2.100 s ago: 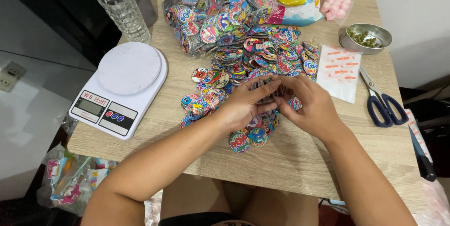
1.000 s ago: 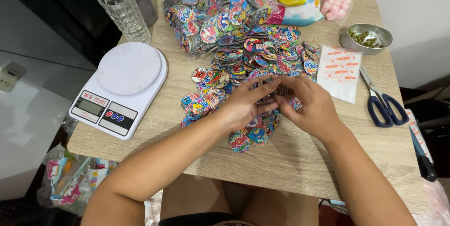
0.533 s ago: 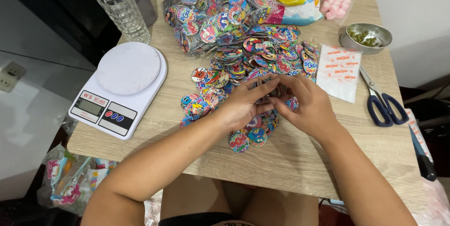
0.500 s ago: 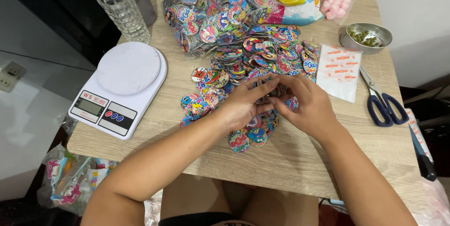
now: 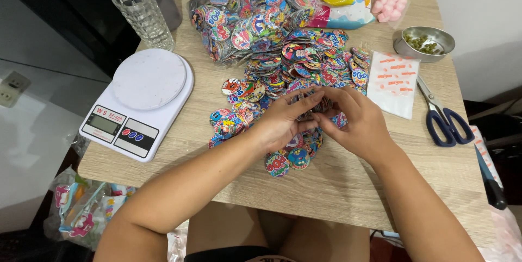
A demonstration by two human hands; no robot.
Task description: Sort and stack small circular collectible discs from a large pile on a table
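wood table (image 5: 348,186) | both hands (image 5: 326,120) pinch disc stack (image 5: 311,104) | axis left-right

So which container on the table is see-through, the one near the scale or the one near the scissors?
The tall ribbed drinking glass beside the white scale; the small bowl is opaque metal.

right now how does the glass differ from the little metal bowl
The glass is tall, clear and looks empty; the metal bowl is low, shiny and holds small green bits. The glass stands at the table's far left behind the scale; the bowl sits far right above the scissors. Both stand upright, apart from both hands.
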